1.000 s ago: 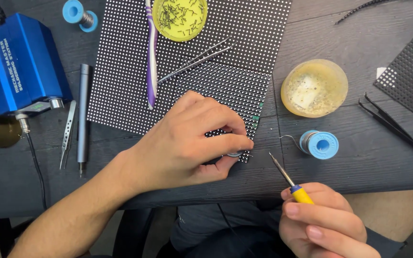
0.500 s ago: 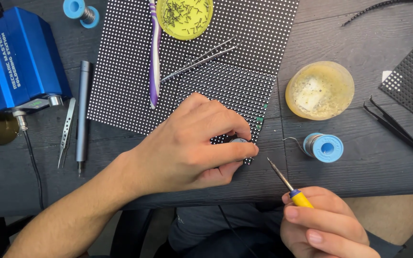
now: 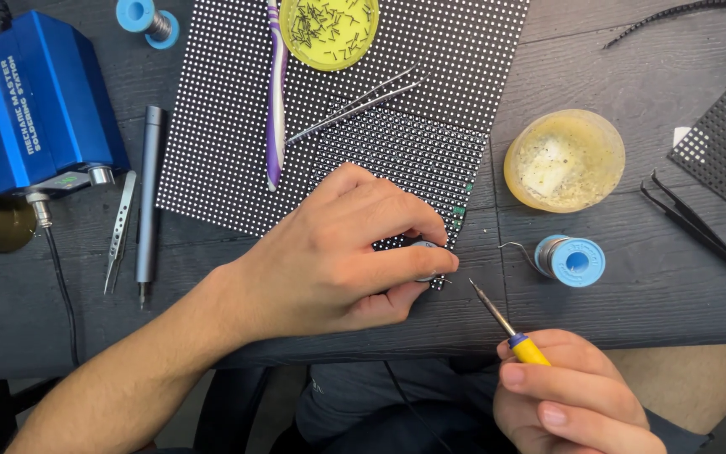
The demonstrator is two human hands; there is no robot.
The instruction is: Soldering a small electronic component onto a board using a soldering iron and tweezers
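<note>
Clearly, the left hand (image 3: 338,252) is laid flat-knuckled over the near right corner of the black dot-matrix LED panel (image 3: 346,126), its fingers closed on a small round object (image 3: 424,262) at the panel's edge; what that object is cannot be told, since the thumb and forefinger cover most of it. The panel seems to be pinned in place by this grip so that the corner stays steady. The right hand (image 3: 573,399) is clamped, pen-fashion, on a yellow-and-blue-handled soldering iron (image 3: 506,328), whose thin metal tip is angled toward the same corner but is held apart from it, just beside the left fingertips.

On the dark wooden tabletop (image 3: 632,303) a blue spool of solder wire (image 3: 570,259) is kept near the iron, with a round yellowish tub of flux (image 3: 565,160) behind it. A yellow dish of small metal parts (image 3: 328,29), a purple-and-white toothbrush (image 3: 275,101) and steel tweezers (image 3: 355,105) are rested on the panel itself, within reach. A blue box-shaped soldering station (image 3: 39,97) is set at the far left, with a grey pen-shaped tool (image 3: 149,193) beside it.
</note>
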